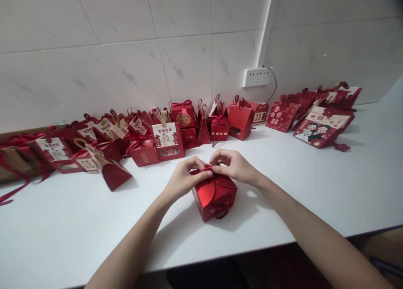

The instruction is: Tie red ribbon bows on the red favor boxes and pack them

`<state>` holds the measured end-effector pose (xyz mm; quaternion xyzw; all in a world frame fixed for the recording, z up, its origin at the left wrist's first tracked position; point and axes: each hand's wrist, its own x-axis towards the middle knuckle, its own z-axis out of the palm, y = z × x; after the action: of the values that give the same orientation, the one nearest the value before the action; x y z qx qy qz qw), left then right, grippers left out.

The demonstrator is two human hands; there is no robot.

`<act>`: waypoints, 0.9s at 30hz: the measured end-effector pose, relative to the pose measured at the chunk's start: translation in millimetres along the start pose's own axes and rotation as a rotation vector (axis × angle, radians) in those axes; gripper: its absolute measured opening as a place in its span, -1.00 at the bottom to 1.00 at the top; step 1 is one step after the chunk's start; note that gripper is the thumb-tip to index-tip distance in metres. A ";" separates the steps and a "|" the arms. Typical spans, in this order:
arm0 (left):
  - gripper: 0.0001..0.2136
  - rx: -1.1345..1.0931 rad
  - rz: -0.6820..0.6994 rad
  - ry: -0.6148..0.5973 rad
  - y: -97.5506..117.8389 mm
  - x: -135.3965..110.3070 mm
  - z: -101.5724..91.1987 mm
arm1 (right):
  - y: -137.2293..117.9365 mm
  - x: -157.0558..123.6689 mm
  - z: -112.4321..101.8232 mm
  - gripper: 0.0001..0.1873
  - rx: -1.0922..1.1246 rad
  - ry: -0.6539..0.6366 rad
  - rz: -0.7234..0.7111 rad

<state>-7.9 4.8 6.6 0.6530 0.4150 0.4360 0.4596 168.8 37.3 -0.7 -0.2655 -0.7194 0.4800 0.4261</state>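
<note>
A shiny red gift box (217,192) with curved overlapping top flaps sits on the white table in front of me. At its front, low down, a dark red ribbon loop (222,214) hangs out. My left hand (189,175) grips the top of the box from the left, thumb laid along the flaps. From the right, my right hand (231,165) pinches the same top flaps, its fingertips meeting those of the left. Fingers partly hide the spot where the flaps come together.
Many red gift boxes stand along the tiled wall, among them a box with a printed couple (168,142). To the right is a group with a cartoon-couple box (321,127). A cardboard box with red ribbons (23,158) is far left. A power strip (256,77) hangs on the wall.
</note>
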 end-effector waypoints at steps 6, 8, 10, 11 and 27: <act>-0.64 -0.187 -0.065 -0.010 -7.2 1.3 -0.7 | -1.9 -0.7 -0.8 -0.82 -0.017 -0.002 -0.001; -0.64 -0.243 -0.090 -0.011 -8.9 1.6 -0.6 | -2.7 -0.8 -0.4 -0.86 -0.024 0.006 0.006; -0.64 -0.283 -0.109 -0.023 -10.5 1.9 -0.8 | -3.0 -0.8 0.8 -0.89 -0.027 0.008 0.018; -0.64 -0.298 -0.114 -0.031 -11.2 2.1 -1.0 | -3.0 -0.7 1.7 -0.90 -0.028 0.007 0.021; -0.64 -0.316 -0.074 -0.012 -13.4 2.4 -2.6 | -8.9 -7.4 -7.0 -0.94 -0.358 -0.066 -0.325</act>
<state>-11.6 10.8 -5.3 0.5592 0.3623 0.4746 0.5751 178.8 31.1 6.0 -0.2018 -0.8398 0.2784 0.4202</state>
